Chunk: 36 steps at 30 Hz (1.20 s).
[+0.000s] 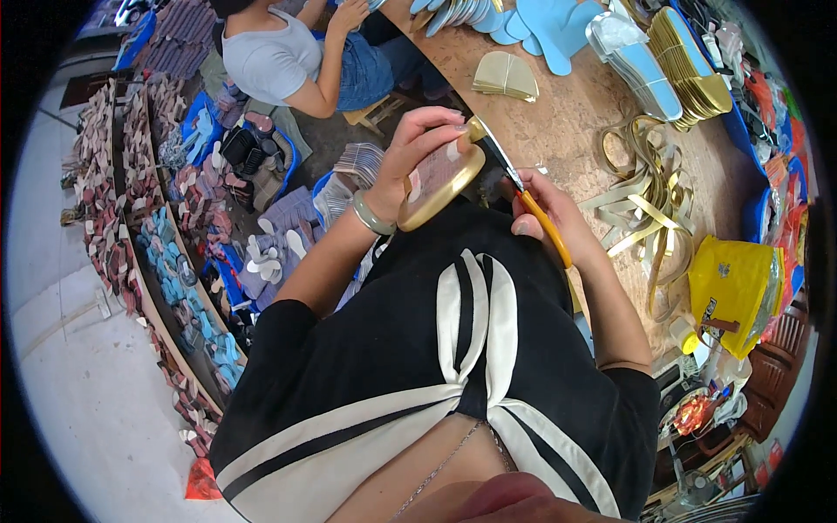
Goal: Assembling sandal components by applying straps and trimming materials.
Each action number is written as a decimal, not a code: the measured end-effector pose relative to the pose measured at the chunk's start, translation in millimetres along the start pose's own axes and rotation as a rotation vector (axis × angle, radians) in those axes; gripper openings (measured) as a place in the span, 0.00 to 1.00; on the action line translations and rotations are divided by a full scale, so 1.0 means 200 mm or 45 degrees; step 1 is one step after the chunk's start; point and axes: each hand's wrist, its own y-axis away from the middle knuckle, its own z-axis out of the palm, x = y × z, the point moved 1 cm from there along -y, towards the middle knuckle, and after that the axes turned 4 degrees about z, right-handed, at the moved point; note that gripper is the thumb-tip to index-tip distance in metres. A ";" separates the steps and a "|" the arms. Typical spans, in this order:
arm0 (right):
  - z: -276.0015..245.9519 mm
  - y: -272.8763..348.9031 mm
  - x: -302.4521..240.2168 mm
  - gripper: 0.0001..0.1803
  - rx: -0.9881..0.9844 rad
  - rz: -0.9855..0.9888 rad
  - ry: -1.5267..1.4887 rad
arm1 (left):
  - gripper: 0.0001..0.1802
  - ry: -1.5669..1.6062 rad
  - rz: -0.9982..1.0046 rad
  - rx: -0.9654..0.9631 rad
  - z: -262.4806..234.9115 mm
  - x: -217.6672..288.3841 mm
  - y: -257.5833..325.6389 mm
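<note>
Sole (453,185): flat, round-ended, pale pinkish face, glossy gold rim; raised before wearer's torso, beside table (558,122). Left hand (403,161) closed on sole's edge. Right hand (558,209) wrapped around orange-handled tool (549,228), blade at sole's far end.

From my remote seat, the top edge crops the seated person's (272,50) head and some light blue soles (558,30) on the bench (571,131). The orange-handled tool (547,228) hides part of my right hand (562,209); whether its tip touches the gold-rimmed piece (443,179) is too small to tell.
</note>
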 end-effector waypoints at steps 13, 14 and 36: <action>-0.04 0.01 0.14 0.28 -0.017 0.288 -0.038 | 0.22 0.422 -0.712 0.167 -0.02 -0.12 0.24; -0.07 -0.02 0.20 0.25 -0.008 0.260 -0.043 | 0.23 0.481 -0.856 0.111 -0.02 -0.16 0.25; -0.33 -0.11 0.19 0.13 0.944 -0.356 0.415 | 0.31 1.599 -0.748 -0.022 0.20 -0.10 -0.18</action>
